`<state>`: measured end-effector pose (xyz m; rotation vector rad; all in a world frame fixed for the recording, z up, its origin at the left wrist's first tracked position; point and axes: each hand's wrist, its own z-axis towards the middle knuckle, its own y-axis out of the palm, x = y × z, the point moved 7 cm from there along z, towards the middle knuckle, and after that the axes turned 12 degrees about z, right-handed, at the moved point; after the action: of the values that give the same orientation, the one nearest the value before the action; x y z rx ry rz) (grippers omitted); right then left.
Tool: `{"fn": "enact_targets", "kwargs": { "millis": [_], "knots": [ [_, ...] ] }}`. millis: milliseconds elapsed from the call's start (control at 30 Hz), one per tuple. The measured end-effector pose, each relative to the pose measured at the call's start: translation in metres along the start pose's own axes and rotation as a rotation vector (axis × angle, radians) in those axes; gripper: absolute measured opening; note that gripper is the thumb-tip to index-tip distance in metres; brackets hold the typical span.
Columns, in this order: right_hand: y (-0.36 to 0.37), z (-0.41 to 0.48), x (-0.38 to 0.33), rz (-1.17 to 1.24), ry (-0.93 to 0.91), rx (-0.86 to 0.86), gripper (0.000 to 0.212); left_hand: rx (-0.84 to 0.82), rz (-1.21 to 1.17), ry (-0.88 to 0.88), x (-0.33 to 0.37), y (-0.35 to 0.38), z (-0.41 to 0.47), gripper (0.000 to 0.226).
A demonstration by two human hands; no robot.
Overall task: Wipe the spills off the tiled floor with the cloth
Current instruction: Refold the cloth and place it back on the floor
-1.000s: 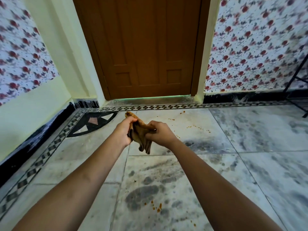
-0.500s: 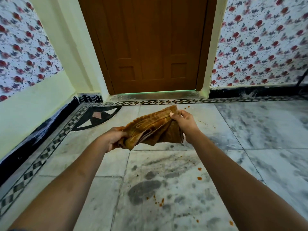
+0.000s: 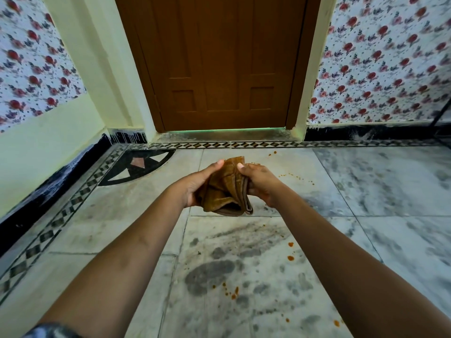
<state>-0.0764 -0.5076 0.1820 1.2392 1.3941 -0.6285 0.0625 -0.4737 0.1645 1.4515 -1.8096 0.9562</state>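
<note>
**Hands, two.** The left hand (image 3: 195, 185) cups the left side of the cloth, with its thumb lying along the upper edge. The right hand (image 3: 260, 182) grips the right side, fingers curled under and thumb pressed on top. Both bare forearms reach forward from the bottom corners of the view.

**Cloth, one.** A brown terry cloth (image 3: 224, 189), bunched and folded, is held between the two hands above the floor, in front of the door. Its layered lower edges hang free below the right hand.

**Floor, one.** The grey-veined marble-tiled floor (image 3: 390, 191) is made of large square slabs. Dark grey smudges (image 3: 210, 274) lie on the tile between the forearms.

**Spills, five groups counted.** These are orange-red spill drops (image 3: 290, 258).
- Two drops lie close to the door sill.
- A thin trail of specks lies just right of the right hand.
- Two larger drops lie beside the right forearm.
- A cluster of small spots lies beside the grey smudges.
- A few drops lie at the lower right edge.

None touches the cloth.

**Surroundings.**
- One brown panelled wooden door (image 3: 219, 69), closed.
- Two stretches of white wallpaper with red flowers, one on the left (image 3: 31, 57) and one on the right (image 3: 378, 57).
- One black skirting band (image 3: 48, 181) along the walls.
- One black-and-white diamond-patterned border strip (image 3: 244, 144) along the floor edge.
- One black quarter-circle floor inlay (image 3: 136, 167) in the left corner.
</note>
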Motion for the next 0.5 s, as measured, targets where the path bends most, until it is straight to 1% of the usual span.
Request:
{"fn": "enact_targets", "kwargs": {
  "millis": [33, 67, 100, 233, 300, 333, 433, 500],
  "knots": [
    [-0.001, -0.001, -0.001, -0.013, -0.014, 0.002, 0.019, 0.020, 0.023, -0.035, -0.005, -0.003, 0.003, 0.078],
    [-0.003, -0.002, -0.004, -0.039, -0.041, 0.010, 0.019, 0.043, 0.055, -0.065, -0.010, -0.006, 0.004, 0.080],
    [-0.005, -0.003, -0.007, -0.079, -0.077, 0.022, 0.020, 0.079, 0.102, -0.091, -0.016, -0.011, 0.005, 0.075],
    [-0.010, -0.005, -0.024, -0.206, -0.215, 0.068, 0.022, 0.193, 0.236, -0.173, -0.035, -0.030, 0.001, 0.036],
    [-0.012, -0.008, -0.031, -0.256, -0.281, 0.089, 0.025, 0.215, 0.260, -0.160, -0.038, -0.035, -0.002, 0.027],
    [-0.010, -0.010, -0.035, -0.299, -0.309, 0.089, 0.027, 0.196, 0.262, -0.115, -0.035, -0.034, -0.002, 0.029],
    [0.002, -0.014, -0.041, -0.492, -0.407, 0.042, 0.029, 0.056, 0.273, 0.117, -0.010, -0.016, -0.003, 0.060],
    [0.010, -0.017, -0.045, -0.568, -0.468, 0.027, 0.029, -0.033, 0.402, 0.229, 0.005, 0.006, -0.009, 0.069]
  ]
}}
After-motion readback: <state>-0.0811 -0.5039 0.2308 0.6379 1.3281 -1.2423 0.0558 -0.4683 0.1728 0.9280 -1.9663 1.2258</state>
